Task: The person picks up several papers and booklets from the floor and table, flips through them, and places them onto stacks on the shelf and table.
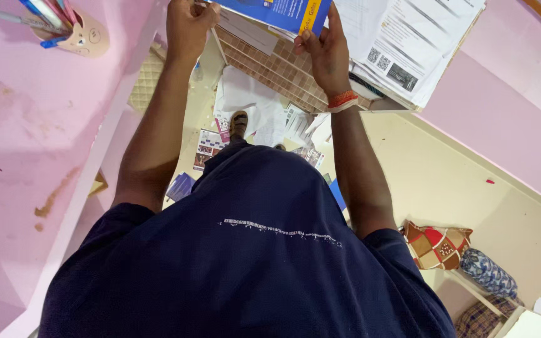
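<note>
Hands grip 1 blue book at top centre: left hand pinches its left edge, right hand clasps its lower right corner.

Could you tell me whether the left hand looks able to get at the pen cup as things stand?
Probably yes: the left hand is beside the pen cup, with bare shelf between.

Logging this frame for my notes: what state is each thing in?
blue book: held up by both hands
left hand: gripping the book's edge
right hand: gripping the book, orange band at wrist
printed sheets: stacked, overhanging the pile
pen holder: full of pens
papers on floor: scattered
checked cushion: lying on floor
</note>
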